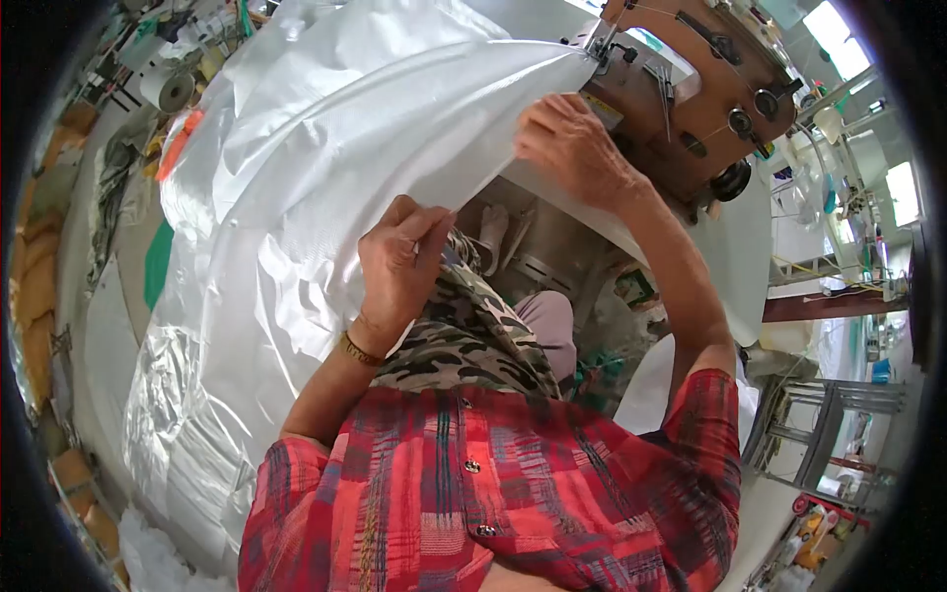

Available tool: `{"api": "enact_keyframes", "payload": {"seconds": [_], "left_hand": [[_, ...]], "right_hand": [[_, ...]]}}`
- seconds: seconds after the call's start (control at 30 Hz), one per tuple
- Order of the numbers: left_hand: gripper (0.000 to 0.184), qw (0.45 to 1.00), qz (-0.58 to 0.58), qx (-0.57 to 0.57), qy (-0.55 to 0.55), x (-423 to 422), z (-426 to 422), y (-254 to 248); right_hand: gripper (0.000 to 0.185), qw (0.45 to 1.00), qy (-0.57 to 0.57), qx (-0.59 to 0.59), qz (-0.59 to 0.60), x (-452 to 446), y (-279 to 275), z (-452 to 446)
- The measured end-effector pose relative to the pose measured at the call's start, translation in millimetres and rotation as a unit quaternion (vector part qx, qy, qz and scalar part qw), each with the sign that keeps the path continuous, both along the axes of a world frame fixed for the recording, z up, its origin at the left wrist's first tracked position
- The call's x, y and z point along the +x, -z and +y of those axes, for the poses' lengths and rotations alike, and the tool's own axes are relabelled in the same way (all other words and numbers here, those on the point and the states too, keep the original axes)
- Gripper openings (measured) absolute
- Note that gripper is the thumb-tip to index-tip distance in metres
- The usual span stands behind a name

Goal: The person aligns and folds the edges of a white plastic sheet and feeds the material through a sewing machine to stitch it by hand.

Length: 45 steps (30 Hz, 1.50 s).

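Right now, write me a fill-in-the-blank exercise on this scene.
1. The shiny white fabric reaches the brown ____ machine.
2. The left hand is ____ from that machine than the right hand.
3. The gold-coloured band circles the ____ wrist.
4. The trousers have a ____ pattern.

Missing words: sewing; farther; left; camouflage.

Texts, brands, numbers, signs: none could be read. Sewing machine point(712, 104), brown, toward two o'clock: bore no legible marking on its visible side. White sheeting point(306, 158), toward ten o'clock: likewise none.
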<state>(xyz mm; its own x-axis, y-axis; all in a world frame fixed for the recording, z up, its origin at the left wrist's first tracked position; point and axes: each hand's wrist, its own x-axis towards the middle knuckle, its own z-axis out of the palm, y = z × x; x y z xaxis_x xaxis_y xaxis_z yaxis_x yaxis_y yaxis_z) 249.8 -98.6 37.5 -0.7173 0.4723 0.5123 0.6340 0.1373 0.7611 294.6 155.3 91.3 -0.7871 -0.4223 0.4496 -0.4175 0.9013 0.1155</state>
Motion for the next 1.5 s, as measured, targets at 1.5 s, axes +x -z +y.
{"api": "enact_keyframes", "payload": {"seconds": [1.5], "left_hand": [[0.018,0.946,0.169,-0.174,0.214,-11.3,30.1,-8.2]], "right_hand": [[0.019,0.934,0.228,0.018,0.275,-19.2,38.2,49.8]]}}
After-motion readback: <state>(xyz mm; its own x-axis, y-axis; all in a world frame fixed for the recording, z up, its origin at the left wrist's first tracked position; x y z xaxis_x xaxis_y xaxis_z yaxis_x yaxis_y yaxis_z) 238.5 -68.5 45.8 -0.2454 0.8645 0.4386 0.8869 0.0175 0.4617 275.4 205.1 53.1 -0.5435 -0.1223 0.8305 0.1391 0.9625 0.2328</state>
